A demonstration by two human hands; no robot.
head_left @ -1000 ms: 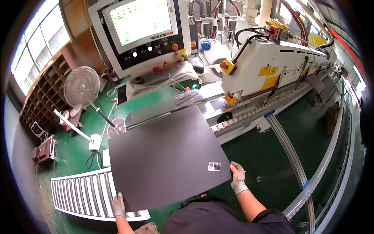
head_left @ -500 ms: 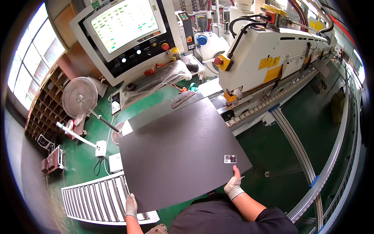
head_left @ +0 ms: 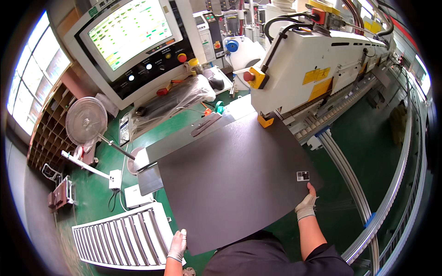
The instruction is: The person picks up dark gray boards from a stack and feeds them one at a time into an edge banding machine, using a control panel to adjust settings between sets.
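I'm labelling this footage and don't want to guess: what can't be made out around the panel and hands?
Underside of the dark panel: head view, facing away from the camera.
Most fingers of the left hand and right hand: head view, hidden by the panel.
Fine print on the label: head view, too small.
Part of the panel's far edge: head view, behind the yellow block.

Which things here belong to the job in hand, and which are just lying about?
In use:
- dark panel, held by left hand and right hand
- white machine at its far edge, apparently

Apparently lying about:
- crumpled clear plastic
- red-handled tool
- standing fan, off to the left
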